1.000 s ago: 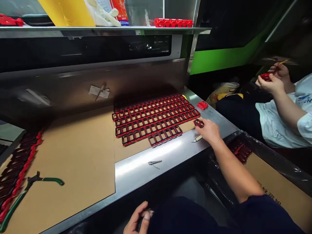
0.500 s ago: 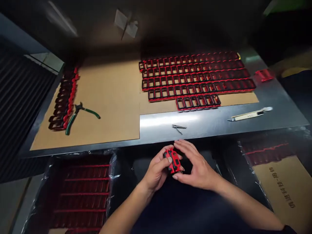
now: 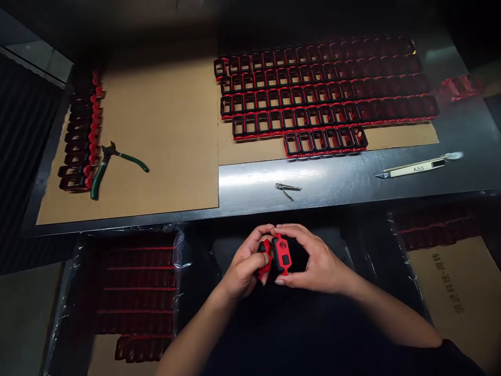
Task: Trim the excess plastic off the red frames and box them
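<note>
Near the front edge of the metal table, my left hand [image 3: 243, 263] grips a small red and black part [image 3: 265, 259], its thumb over the front. Close beside it, my right hand [image 3: 319, 259] holds a red and black frame [image 3: 282, 255] between thumb and fingertips. The frame shows a round hole and a black square on its red side. Above the hands, nail clippers [image 3: 287, 188] lie on the metal. Rows of red and black frames [image 3: 285, 96] stand on cardboard behind.
Green-handled cutters [image 3: 102, 169] lie on the left cardboard [image 3: 164, 136], by a column of frames [image 3: 78, 141]. A knife [image 3: 417, 168] lies right. Below the table are a lined box with red parts [image 3: 136, 279] and another box with cardboard [image 3: 450, 287].
The red and black item between my hands now shows as two pieces, one in each hand. My right hand has closed on its piece. The view has shifted, with the table items higher.
</note>
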Motion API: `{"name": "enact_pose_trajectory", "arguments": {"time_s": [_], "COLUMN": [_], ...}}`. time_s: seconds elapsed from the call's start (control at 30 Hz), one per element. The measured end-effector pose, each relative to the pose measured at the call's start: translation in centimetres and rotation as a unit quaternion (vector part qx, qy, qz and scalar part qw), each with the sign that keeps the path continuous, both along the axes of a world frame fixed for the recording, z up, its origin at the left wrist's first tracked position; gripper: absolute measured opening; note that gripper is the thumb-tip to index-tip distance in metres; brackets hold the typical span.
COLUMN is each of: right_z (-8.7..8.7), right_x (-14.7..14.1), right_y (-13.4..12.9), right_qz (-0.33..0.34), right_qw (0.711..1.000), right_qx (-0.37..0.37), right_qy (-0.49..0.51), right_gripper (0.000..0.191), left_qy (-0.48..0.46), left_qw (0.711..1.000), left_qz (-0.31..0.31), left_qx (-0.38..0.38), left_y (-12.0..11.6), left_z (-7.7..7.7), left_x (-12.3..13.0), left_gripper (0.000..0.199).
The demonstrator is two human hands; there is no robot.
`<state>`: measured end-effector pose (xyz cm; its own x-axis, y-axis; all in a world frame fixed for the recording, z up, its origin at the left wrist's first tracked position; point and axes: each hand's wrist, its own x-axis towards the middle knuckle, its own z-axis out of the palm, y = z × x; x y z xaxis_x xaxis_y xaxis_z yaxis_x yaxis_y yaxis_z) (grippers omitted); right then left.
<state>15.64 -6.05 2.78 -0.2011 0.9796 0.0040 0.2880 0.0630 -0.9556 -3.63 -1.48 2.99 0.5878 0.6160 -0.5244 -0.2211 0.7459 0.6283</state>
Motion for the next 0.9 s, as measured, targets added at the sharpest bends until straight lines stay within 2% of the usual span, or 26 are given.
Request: {"name": "enact_pose_trajectory", "arguments": {"time_s": [0.1,0.37,0.47,0.53,0.6,0.67,0.77,0.9], "right_z": [-0.3,-0.3,0.1,0.5,0.8,1.0,0.9,0.5], "right_x": [-0.1,-0.5,-0.5,-0.3,-0.1,0.1,0.2,0.1], "right_y": [-0.1,-0.1,-0.2,-0.4,-0.6,-0.6,-0.5,-0.4], "right_qz": [-0.004,-0.014,-0.002,0.007,0.004,-0.009,-0.025,-0.039], "right_qw": [1.0,1.0,1.0,0.994,0.974,0.948,0.922,0.908], "right_qx": [0.013,0.025,-0.011,-0.062,-0.122,-0.177,-0.235,-0.265], "right_qy": [0.014,0.008,0.022,0.091,0.189,0.265,0.307,0.321], "right_gripper": [0.081,0.079,0.08,0.077,0.066,0.045,0.016,0.01], "left_qy": [0.013,0.015,-0.006,-0.01,0.019,0.067,0.113,0.119], "left_qw": [1.0,0.998,0.999,0.998,0.996,0.989,0.979,0.975], "left_qz": [-0.006,-0.025,-0.025,-0.024,-0.013,-0.009,-0.04,-0.069], "left_qx": [0.028,0.059,0.04,0.051,0.087,0.131,0.166,0.174], "left_y": [-0.2,-0.3,-0.7,-0.9,-1.0,-1.0,-0.9,-0.7], "left_z": [-0.3,-0.4,-0.2,-0.2,-0.1,0.0,0.2,0.4], "left_x": [0.0,-0.5,-0.6,-0.7,-0.9,-1.0,-1.3,-1.4], "left_gripper": [0.05,0.075,0.074,0.07,0.064,0.059,0.054,0.054]}}
